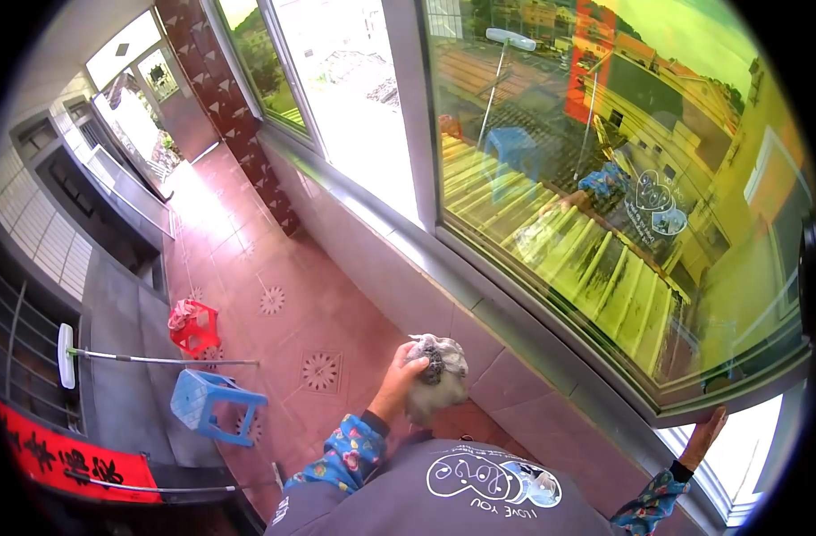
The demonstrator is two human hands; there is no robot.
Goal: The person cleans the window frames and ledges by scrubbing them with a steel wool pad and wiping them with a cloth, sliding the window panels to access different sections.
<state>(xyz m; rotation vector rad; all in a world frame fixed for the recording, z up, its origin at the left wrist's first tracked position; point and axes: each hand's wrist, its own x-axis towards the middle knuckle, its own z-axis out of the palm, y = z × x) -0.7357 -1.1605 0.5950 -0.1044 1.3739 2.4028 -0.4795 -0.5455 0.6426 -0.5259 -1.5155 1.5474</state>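
My left hand [395, 380] is closed around a bunched grey-and-white rag [439, 371], held in front of my chest, with part of it hanging down. My right hand [703, 438] reaches out to the right, its fingers stretched against the lower edge of the window frame [729, 393]. The yellow-green tinted window pane [551, 259] carries a faint reflection of me, the blue stool and a long-handled tool. Floral sleeves and a dark apron [399, 500] with white print cover my arms and front.
A blue plastic stool [216, 402] stands on the red tiled floor [283, 330] at left. Behind it is a red stool [195, 335] with a cloth on top. A white-headed long-handled tool [66, 355] extends across the left side, above a red banner [73, 456]. A ledge [488, 317] runs below the window.
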